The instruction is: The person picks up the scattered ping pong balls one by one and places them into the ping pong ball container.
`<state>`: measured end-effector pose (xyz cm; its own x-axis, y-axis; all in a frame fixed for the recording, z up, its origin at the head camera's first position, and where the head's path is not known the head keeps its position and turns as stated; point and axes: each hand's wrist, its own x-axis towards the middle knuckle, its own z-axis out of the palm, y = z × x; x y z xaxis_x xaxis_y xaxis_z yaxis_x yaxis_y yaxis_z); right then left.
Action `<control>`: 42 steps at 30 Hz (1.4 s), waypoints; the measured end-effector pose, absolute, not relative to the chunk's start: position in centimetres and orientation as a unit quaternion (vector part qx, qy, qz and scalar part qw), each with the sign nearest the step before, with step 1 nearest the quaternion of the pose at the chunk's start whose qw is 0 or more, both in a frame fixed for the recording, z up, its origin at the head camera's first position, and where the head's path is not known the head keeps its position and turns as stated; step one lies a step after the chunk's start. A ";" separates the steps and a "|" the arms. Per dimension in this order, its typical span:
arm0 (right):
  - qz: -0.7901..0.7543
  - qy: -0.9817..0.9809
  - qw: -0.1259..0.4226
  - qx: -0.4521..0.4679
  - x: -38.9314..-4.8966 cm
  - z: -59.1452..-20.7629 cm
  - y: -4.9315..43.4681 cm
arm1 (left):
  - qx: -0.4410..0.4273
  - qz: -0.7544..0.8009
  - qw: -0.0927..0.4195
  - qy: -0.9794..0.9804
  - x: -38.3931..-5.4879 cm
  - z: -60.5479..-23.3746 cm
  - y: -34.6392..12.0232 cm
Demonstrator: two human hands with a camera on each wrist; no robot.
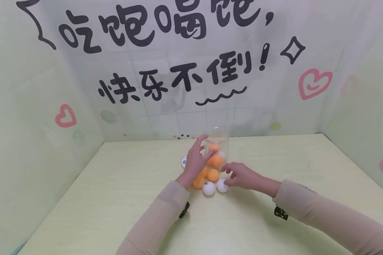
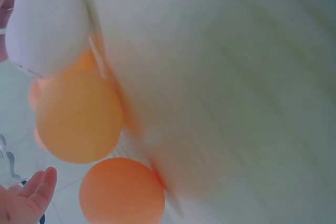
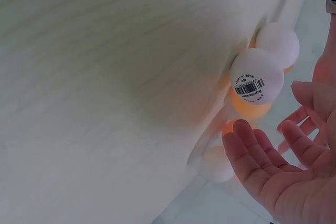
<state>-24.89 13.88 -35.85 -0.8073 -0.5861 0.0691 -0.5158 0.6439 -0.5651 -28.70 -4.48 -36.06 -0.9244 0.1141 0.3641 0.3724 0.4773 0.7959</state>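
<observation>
A clear cylindrical container [image 1: 225, 144] stands upright on the table, with several orange balls and a white one showing through its wall. My left hand [image 1: 196, 159] is at its left side, thumb and fingers spread and relaxed, overlapping it in the head view. In front of the container lie loose table tennis balls: an orange ball [image 1: 213, 175] among others, and two white balls, one [image 1: 209, 188] beside the other [image 1: 222, 185]. Beside the right-hand white ball is my right hand [image 1: 242, 176], fingers loosely bent. The right wrist view shows its palm [image 3: 294, 182] holding nothing.
Left of my left hand, a white round thing with dark print [image 1: 183, 162] is partly hidden. The pale wooden table [image 1: 115, 198] meets a back wall [image 1: 166, 124] with dark lettering close behind the container. Side walls flank the table.
</observation>
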 end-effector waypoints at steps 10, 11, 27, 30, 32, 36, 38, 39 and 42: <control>-0.282 0.906 0.079 -0.305 -24.3 -36.4 13.1 | -0.148 -0.491 0.128 -0.849 -28.7 -36.2 -4.6; -0.281 0.906 0.077 -0.308 -24.3 -36.4 13.1 | -0.149 -0.491 0.128 -0.848 -28.7 -36.2 -4.6; -0.259 0.903 0.061 -0.337 -24.2 -36.8 12.8 | -0.149 -0.490 0.132 -0.849 -28.7 -36.1 -4.5; -0.257 0.903 0.061 -0.339 -24.2 -36.9 12.7 | -0.150 -0.491 0.132 -0.848 -28.7 -36.1 -4.4; -0.254 0.904 0.062 -0.339 -24.2 -36.9 12.7 | -0.149 -0.490 0.131 -0.849 -28.7 -36.1 -4.4; -0.250 0.909 0.069 -0.327 -24.2 -36.9 12.6 | -0.146 -0.490 0.132 -0.849 -28.6 -35.9 -4.4; -0.249 0.911 0.074 -0.321 -24.3 -36.9 12.5 | -0.145 -0.491 0.132 -0.849 -28.5 -35.9 -4.4; -0.249 0.911 0.076 -0.319 -24.3 -36.9 12.5 | -0.144 -0.491 0.132 -0.849 -28.5 -35.8 -4.4; -0.248 0.911 0.074 -0.321 -24.3 -36.9 12.4 | -0.143 -0.491 0.131 -0.849 -28.4 -35.8 -4.4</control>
